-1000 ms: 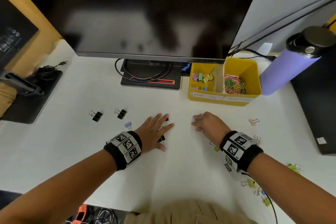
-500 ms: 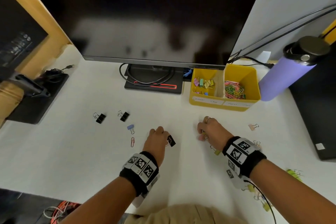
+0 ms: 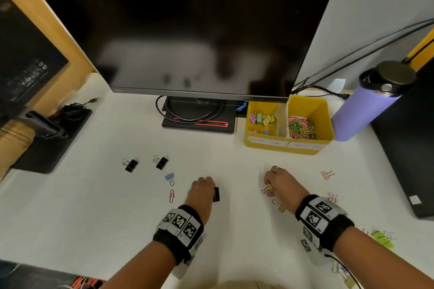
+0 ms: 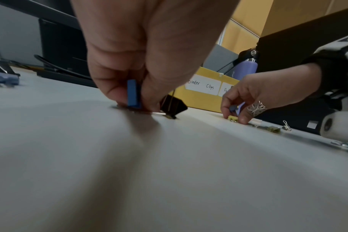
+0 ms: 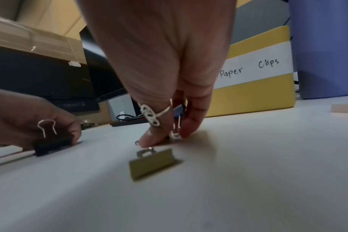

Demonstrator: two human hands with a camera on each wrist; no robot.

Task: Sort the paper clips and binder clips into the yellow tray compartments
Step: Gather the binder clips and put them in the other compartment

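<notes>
A white worktop point(image 3: 70, 206) carries a monitor point(image 3: 187, 30), purple bottle point(image 3: 366, 110) and yellow tray point(image 3: 286, 145) — far right. The left hand point(image 3: 202, 192) pinches a blue binder clip point(image 4: 132, 94) beside a black binder clip point(image 3: 216, 194). The right hand point(image 3: 281, 185) pinches another small blue clip point(image 5: 179, 110) — an olive binder clip point(image 5: 153, 163) lies just nearer.

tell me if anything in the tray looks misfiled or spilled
Nothing stands out. In the tray, binder clips fill the left compartment and paper clips the right, matching their labels. The rest lie loose on the desk, not yet sorted.
</notes>
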